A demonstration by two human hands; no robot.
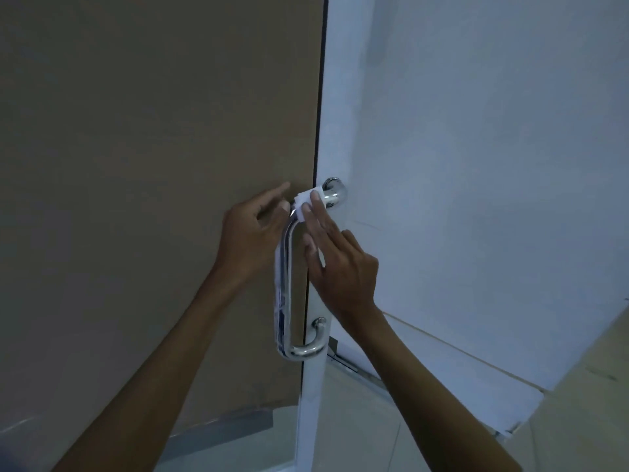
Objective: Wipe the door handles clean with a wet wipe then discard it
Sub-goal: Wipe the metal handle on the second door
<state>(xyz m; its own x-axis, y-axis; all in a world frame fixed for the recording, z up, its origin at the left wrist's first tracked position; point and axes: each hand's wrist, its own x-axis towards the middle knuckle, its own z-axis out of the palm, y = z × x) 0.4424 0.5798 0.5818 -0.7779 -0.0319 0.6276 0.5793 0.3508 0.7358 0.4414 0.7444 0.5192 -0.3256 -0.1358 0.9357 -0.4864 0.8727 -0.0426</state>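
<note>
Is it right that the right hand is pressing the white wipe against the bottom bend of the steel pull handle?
Not quite. In the head view the right hand presses the white wipe against the top bend of the steel pull handle, not the bottom one.

Dim rm: brown door (153,165) left, pale wall (476,148) right, tiled floor (357,420) below

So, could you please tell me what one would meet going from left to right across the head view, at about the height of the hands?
Brown door → left hand → wet wipe → round handle mount → white wall.
</note>
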